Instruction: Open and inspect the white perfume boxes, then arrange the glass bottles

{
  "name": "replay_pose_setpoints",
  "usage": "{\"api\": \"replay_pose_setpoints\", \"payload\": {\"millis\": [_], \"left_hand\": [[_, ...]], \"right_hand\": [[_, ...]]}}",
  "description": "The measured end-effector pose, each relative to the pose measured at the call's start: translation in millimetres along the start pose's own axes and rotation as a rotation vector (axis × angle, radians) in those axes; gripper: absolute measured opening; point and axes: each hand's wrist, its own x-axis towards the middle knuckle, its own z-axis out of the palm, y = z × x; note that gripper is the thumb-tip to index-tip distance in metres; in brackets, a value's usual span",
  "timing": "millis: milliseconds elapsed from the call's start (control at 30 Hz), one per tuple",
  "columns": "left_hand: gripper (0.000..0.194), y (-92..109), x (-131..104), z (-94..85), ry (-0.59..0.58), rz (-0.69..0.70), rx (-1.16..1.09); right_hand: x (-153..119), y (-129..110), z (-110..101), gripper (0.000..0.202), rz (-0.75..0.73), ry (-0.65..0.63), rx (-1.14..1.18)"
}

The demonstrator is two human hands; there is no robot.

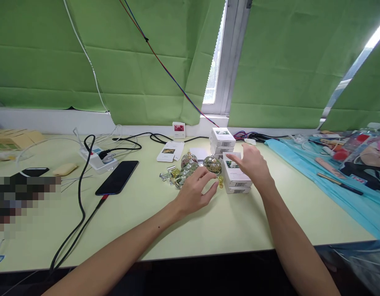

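Note:
My left hand is open, fingers loosely curved and thumb apart, in front of a cluster of small round glass containers. One glass container with a gold-coloured top stands just beyond its fingertips; another glass container sits behind the hand. My right hand is open at the right side of a stack of small white boxes, its thumb over the top box. Whether it touches the box I cannot tell. Small clear and yellowish pieces lie left of the glass, partly hidden.
More white boxes are stacked behind. A flattened white carton and a small upright box are at the back. Left are a black phone on a cable and a power strip. Blue sheeting with clutter lies right.

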Motion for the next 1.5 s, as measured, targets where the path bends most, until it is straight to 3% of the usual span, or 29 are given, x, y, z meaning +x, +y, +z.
{"api": "replay_pose_setpoints", "payload": {"millis": [100,167,300,367,500,633,733,1000,1333,1500], "left_hand": [[0.009,-1,0,0.3,-0.006,-0.001,-0.001],[0.010,-2,0,0.6,0.006,0.004,0.006],[0.012,-3,3,0.2,0.085,-0.010,0.018],[0.013,-3,5,-0.4,0.135,-0.017,0.032],[0.013,-4,7,-2.2,0.203,-0.010,0.074],[0.011,-12,14,-7.2,0.231,0.019,0.120],[0.007,-22,25,-13.6,0.270,-0.100,0.139],[0.013,-78,52,-22.2,0.114,-0.822,0.119],[0.012,-169,76,-13.8,-0.068,-1.084,0.229],[0.016,-195,78,-5.7,-0.226,-1.111,0.206]], "right_hand": [[-3,-10,8,0.036,-0.228,0.142,0.178],[-6,-17,16,0.030,-0.395,0.130,0.285],[-15,-31,29,0.013,-0.602,-0.077,0.311],[-19,-35,33,0.019,-0.691,-0.165,0.246],[-23,-40,38,0.019,-0.803,-0.178,0.219],[-24,-39,39,0.021,-0.797,-0.194,0.241],[-23,-38,39,0.022,-0.783,-0.198,0.210],[-26,-40,37,0.023,-0.795,-0.278,0.134],[-24,-38,38,0.022,-0.795,-0.283,0.131],[-23,-38,36,0.020,-0.804,-0.289,0.113]]}}
